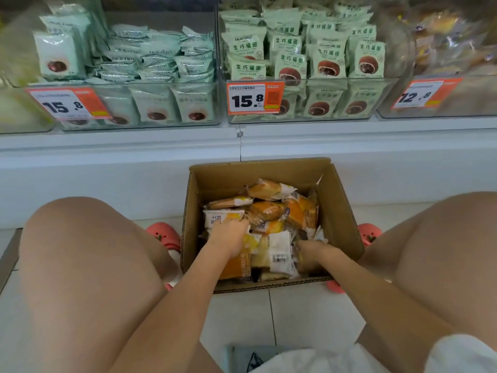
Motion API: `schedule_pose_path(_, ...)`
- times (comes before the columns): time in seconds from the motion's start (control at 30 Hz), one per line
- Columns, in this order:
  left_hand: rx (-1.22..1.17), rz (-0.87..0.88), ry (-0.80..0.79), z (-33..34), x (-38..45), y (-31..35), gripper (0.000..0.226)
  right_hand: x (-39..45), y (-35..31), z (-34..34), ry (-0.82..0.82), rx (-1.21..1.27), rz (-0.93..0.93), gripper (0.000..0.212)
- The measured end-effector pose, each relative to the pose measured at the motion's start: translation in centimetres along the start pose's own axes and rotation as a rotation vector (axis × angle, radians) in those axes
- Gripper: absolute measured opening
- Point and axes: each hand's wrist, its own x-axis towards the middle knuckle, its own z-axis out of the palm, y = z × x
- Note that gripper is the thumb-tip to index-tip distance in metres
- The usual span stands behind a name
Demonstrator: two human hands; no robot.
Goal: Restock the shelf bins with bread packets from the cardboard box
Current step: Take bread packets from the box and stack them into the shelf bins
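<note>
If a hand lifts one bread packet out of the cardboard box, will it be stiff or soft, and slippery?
Probably soft and light: the bread packets lie crumpled and tilted in the cardboard box. Their glossy film may slip, so the left hand should likely grip gently, without crushing.

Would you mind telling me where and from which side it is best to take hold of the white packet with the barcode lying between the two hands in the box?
Probably by its long edges, from straight above. The white packet with the barcode lies flat on top of the pile in the cardboard box, label up, hemmed in by other packets, with the left hand and right hand on either side of it.
</note>
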Motion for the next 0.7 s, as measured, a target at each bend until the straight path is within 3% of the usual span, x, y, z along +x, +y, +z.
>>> schedule_pose_path(0.13, -0.096, 0.013, 0.021, -0.1, -0.4, 0.4, 0.028, -0.9, -0.1, -1.8, 0.118, 0.228, -0.05, 0.038)
schedule_pose_path(0.23, -0.36, -0.015, 0.035, 0.1, 0.0, 0.5, 0.024, -2.5, 0.5, -5.1, 0.157, 0.497, -0.092, 0.021)
schedule_pose_path(0.37, -0.855, -0.098, -0.026, -1.2, -0.1, 1.1, 0.025, -5.5, 0.9, -9.0, 0.059, 0.717, -0.134, 0.014)
schedule_pose_path(0.47, -1.163, -0.195, -0.183, -2.5, -0.7, 1.5, 0.05, -7.1, 1.4, -9.6, -0.025, 0.884, -0.186, 0.025)
schedule_pose_path(0.57, -1.317, -0.253, -0.316, -2.3, -0.8, 1.1, 0.067, -7.8, 1.3, -9.3, -0.082, 1.136, -0.3, 0.02)
schedule_pose_path(0.63, -1.48, -0.216, -0.424, -2.1, -0.7, 0.9, 0.055, -8.1, 1.0, -9.0, -0.086, 1.307, -0.366, 0.029)
schedule_pose_path(0.7, -1.653, -0.166, -0.392, -2.4, -0.5, 1.3, 0.038, -8.0, 0.9, -8.7, -0.101, 1.468, -0.425, 0.039)
